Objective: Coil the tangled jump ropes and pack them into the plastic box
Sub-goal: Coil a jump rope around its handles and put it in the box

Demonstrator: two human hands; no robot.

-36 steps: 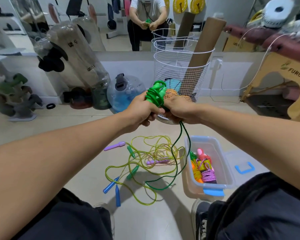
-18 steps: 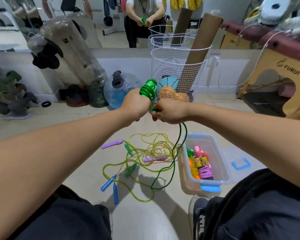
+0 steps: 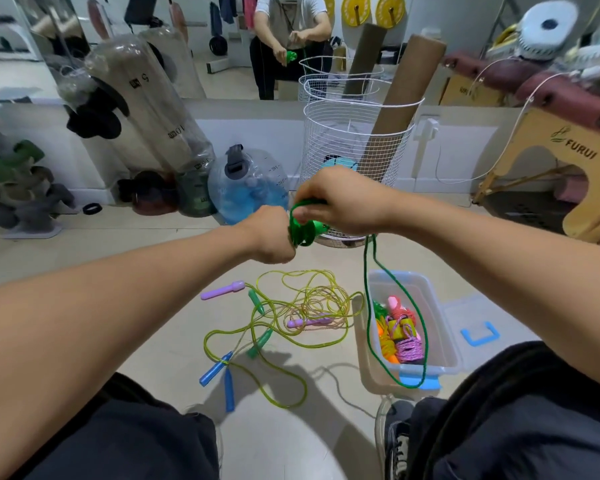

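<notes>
A seated person holds a dark green jump rope (image 3: 303, 230) at chest height over a tiled floor (image 3: 153, 258); the left hand (image 3: 269, 239) is clenched around the wound bundle and its green handles, while the right hand (image 3: 340, 200) pinches a turn of the cord just above the bundle; a long slack loop of the same rope hangs from under the right wrist, drops in front of the plastic box (image 3: 444, 327) and curves back up past the box's near rim. The clear box stands on the floor by the person's right knee, its blue latch (image 3: 421, 381) facing the person; inside lie already coiled ropes (image 3: 400, 336) in orange, pink, yellow and purple. The box's lid (image 3: 478, 332), with a blue clip, lies flat just to the right of the box. To the left of the box, a tangle of yellow-green and pale cords (image 3: 291, 306) spreads on the floor, with purple handles (image 3: 222, 291), green handles (image 3: 258, 341) and blue handles (image 3: 219, 374) scattered through it. Behind the hands stands a white wire basket (image 3: 343, 140) holding a cardboard tube (image 3: 402, 109); a mirror (image 3: 222, 46) along the wall reflects the person.
</notes>
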